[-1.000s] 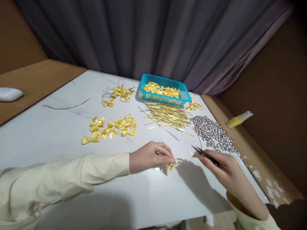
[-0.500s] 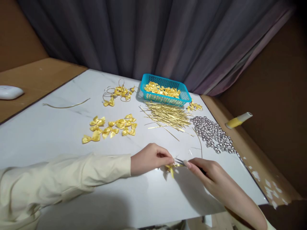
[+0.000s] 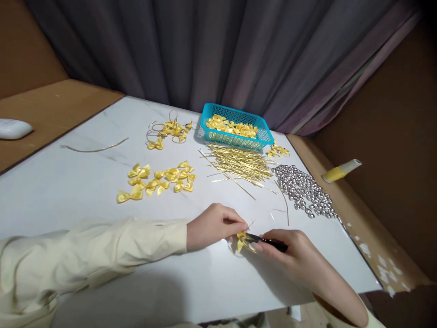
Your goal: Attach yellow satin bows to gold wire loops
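Observation:
My left hand [image 3: 218, 228] is closed in a pinch on a small yellow ribbon bow [image 3: 241, 241] with a gold cord loop, just above the table's front half. Part of the bow is hidden behind the fingertips. From the other side, my right hand [image 3: 293, 255] grips a pair of black tweezers [image 3: 273, 243], whose tips touch or lie right beside the bow and cord. A thin clear strand sticks up near the left fingertips. Just beyond the hands lie a bent gold cord [image 3: 285, 205] and a few thin scraps.
A blue basket [image 3: 239, 142] of yellow bows stands at the back, with a heap of gold cords [image 3: 235, 164] before it. Silver bells or beads [image 3: 303, 189] are spread at right. Loose bows [image 3: 157, 182] and looped bows [image 3: 174, 130] lie left. A yellow-white tube [image 3: 341, 171] stands right.
My right hand has come left and down, bringing the tweezers from beside the scraps to the bow. My left hand keeps its pinch, and the bow has turned so its tail points down.

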`<state>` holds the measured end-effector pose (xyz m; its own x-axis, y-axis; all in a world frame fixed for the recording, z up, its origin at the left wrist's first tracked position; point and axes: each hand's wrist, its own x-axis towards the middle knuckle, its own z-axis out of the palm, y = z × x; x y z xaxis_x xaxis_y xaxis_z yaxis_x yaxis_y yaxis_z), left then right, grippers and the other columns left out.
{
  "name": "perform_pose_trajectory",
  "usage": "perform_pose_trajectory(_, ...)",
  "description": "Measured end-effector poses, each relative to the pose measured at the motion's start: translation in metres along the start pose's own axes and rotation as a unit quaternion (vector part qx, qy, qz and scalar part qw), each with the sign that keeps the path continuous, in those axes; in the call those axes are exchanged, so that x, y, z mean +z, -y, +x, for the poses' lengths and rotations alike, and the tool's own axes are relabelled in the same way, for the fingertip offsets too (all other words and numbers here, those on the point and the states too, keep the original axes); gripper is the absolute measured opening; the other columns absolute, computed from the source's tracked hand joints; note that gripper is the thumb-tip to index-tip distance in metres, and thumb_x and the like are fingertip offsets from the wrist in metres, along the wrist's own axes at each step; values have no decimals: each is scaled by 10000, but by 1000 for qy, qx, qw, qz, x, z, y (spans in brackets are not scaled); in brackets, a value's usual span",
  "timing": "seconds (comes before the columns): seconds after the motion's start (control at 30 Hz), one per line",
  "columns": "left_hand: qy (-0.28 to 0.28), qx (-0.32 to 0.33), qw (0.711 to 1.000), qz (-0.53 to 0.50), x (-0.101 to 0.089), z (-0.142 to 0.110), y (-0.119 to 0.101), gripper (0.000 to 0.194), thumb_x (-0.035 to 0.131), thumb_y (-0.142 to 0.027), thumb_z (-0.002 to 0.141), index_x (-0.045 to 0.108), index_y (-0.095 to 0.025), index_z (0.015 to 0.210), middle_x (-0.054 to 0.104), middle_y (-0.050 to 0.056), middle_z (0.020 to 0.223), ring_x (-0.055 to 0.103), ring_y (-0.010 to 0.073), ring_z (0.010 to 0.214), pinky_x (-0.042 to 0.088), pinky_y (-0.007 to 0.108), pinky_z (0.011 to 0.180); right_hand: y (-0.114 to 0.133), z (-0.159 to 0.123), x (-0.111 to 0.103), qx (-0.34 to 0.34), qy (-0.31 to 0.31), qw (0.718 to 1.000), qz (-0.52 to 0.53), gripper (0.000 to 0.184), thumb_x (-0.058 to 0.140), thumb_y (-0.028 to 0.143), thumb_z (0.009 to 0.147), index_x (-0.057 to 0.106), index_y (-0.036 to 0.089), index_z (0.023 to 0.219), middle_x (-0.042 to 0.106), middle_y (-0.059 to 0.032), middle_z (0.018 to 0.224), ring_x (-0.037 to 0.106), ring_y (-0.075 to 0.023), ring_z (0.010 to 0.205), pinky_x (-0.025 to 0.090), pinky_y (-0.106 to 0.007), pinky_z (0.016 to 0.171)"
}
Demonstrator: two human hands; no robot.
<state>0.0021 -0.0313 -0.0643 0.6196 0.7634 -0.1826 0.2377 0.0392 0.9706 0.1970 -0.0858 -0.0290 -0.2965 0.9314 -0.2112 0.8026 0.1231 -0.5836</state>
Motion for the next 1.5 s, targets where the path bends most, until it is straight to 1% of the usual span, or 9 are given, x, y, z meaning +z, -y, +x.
perform_pose_trajectory(0.1, -3, 11, 1000, 2, -1, 0, -1, 259, 560, -313, 755, 701, -99, 787, 622, 58, 781, 521, 96, 582, 417, 190, 531, 2, -2, -2, 14, -8, 1000, 13, 394, 488, 452, 795, 684, 117, 727, 604, -25, 598, 466, -111, 513, 318, -190, 433)
perform_pose_trajectory(0.23, -2, 26, 1000, 5, -1, 0, -2, 234, 566, -289, 758, 704, -100, 765, 610, 50, 761, 505, 85, 569, 410, 189, 537, -2, 0, 0, 22, 1, 999, 33, 395, 493, 452, 789, 687, 110, 752, 599, -29, 602, 469, -116, 525, 324, -198, 448)
perform_pose_trajectory(0.33, 0, 37, 999, 16, 0, 0, -2, 231, 563, -284, 762, 708, -105, 771, 616, 54, 766, 523, 99, 614, 412, 195, 560, -7, 3, 4, 21, 0, 999, 46, 381, 505, 445, 779, 697, 116, 790, 611, -33, 625, 475, -120, 537, 332, -201, 457)
perform_pose_trajectory(0.47, -1, 48, 999, 26, -1, -1, -2, 239, 557, -291, 768, 713, -110, 769, 631, 63, 786, 541, 116, 667, 420, 202, 590, -7, 6, 8, 42, -4, 997, 67, 386, 539, 454, 749, 701, 106, 795, 592, -26, 597, 452, -111, 519, 321, -203, 447)
perform_pose_trajectory(0.63, 13, 38, 999, 11, -2, -1, -3, 273, 545, -321, 774, 716, -112, 808, 655, 79, 817, 564, 135, 689, 430, 212, 592, -2, 6, 12, 47, -29, 996, 75, 360, 535, 423, 751, 683, 96, 735, 522, -3, 543, 387, -95, 491, 277, -207, 438)
perform_pose_trajectory(0.87, 33, 8, 999, -29, -3, -2, -3, 301, 546, -349, 769, 715, -111, 840, 671, 80, 801, 532, 117, 624, 408, 207, 542, -1, 8, 19, 52, -49, 995, 70, 341, 519, 414, 760, 656, 103, 729, 532, -8, 571, 393, -100, 512, 310, -210, 469)
perform_pose_trajectory(1.03, 49, -12, 997, -51, -4, -2, -4, 331, 546, -371, 766, 714, -103, 865, 676, 77, 773, 512, 111, 602, 404, 207, 539, -2, 10, 21, 45, -63, 995, 68, 334, 528, 429, 750, 601, 115, 661, 469, 14, 525, 350, -88, 490, 293, -203, 449)
perform_pose_trajectory(1.13, 50, -10, 997, -49, -4, -2, -5, 337, 544, -373, 769, 713, -98, 866, 675, 77, 780, 504, 109, 604, 398, 205, 541, -1, 10, 23, 40, -71, 995, 59, 319, 535, 423, 744, 561, 126, 630, 440, 28, 506, 337, -83, 478, 283, -194, 441)
perform_pose_trajectory(1.5, 49, -17, 998, -44, -4, -2, -5, 340, 548, -375, 767, 712, -100, 881, 672, 75, 759, 506, 112, 598, 408, 210, 545, 0, 10, 22, 38, -76, 995, 58, 306, 535, 402, 743, 511, 137, 592, 375, 38, 496, 307, -77, 478, 266, -192, 430)
